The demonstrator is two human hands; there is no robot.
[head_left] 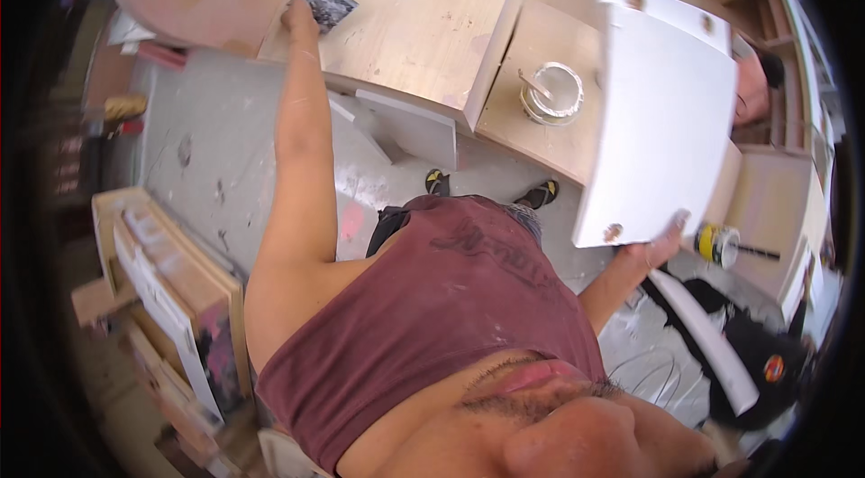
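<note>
My left arm reaches far forward over the pale wooden worktop. At its end my left hand [300, 18] is closed on the edge of a dark square sheet [330, 6] streaked with white dust, which looks like sandpaper. On the right, my right hand [660, 245] grips the near edge of a large white panel [667, 118], a finger showing on its upper face. The panel is slightly curved and tilted, with small brownish round marks near its corners. It hides part of the wood behind it.
An open tub of white paste [552, 92] with a stick across it stands on a lower wooden surface [514, 118]. A yellow-labelled can [717, 245] is beside the panel. Another person's arm [752, 86] shows behind the panel; a person in black [766, 352] is lower right. Boards [180, 298] lean at left.
</note>
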